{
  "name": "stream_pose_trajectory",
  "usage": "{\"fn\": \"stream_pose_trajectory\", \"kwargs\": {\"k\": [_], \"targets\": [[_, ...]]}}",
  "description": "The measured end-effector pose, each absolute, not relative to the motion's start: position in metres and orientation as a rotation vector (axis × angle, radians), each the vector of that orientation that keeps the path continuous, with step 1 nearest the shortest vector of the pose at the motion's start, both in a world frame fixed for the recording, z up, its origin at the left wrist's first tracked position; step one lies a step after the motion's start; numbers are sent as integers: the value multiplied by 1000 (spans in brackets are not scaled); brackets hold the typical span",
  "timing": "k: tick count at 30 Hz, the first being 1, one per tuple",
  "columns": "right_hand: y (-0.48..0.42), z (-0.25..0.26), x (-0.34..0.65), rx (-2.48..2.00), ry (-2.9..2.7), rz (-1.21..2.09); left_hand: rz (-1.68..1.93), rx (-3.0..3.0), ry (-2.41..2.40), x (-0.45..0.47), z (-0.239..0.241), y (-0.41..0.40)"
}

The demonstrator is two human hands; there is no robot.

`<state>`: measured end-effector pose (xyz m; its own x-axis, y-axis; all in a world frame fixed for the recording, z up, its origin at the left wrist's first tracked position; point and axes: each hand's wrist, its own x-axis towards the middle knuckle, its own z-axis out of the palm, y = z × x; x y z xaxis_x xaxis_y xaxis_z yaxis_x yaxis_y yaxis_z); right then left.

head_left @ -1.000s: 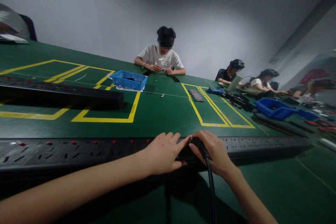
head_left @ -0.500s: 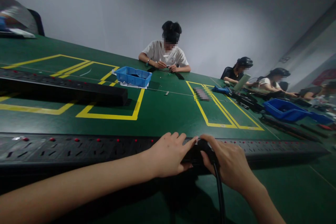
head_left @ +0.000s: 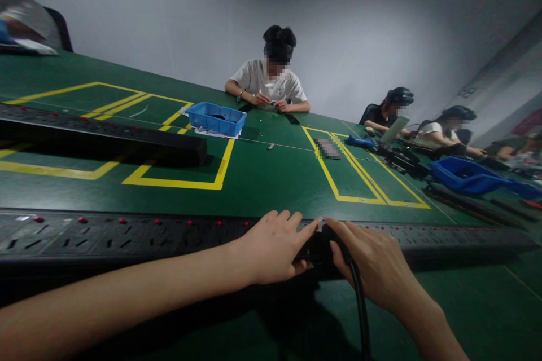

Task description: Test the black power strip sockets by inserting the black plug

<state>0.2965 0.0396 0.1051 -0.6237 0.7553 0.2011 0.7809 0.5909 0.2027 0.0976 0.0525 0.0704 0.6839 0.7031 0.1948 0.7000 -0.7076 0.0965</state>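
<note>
A long black power strip (head_left: 139, 240) with rows of sockets and red switches lies across the front of the table. My left hand (head_left: 273, 248) is wrapped over it near the middle, fingers across the top and thumb low on the near side. My right hand (head_left: 376, 262) grips a black plug (head_left: 331, 237) at the strip's socket face, just right of my left fingertips. From the plug a thick black cable (head_left: 362, 310) bends down toward the bottom of the view. The plug's prongs are hidden, so how far it sits in the socket I cannot tell.
A second black power strip (head_left: 169, 144) lies farther back on the green table (head_left: 266, 180). Beyond it stands a blue bin (head_left: 218, 120). A blurred flat object (head_left: 328, 148) rests among yellow tape lines. More blue bins (head_left: 466, 176) are at right. Co-workers sit around the far side.
My right hand has tilted slightly and shifted a little right on the plug, and the cable has swung right. My left hand keeps its hold. The view has moved slightly.
</note>
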Motion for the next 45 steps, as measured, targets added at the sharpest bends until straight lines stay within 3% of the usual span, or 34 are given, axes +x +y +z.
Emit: {"fn": "stream_pose_trajectory", "kwargs": {"k": [23,31,45], "targets": [[44,108,290,-1376,-2587,-300,345,2880,1193,98,71,52],[41,116,310,-1302,-2194,-373,307,2902,1196,98,73,52],[44,102,303,-1374,-2494,-245,340,2881,1199,98,71,53]]}}
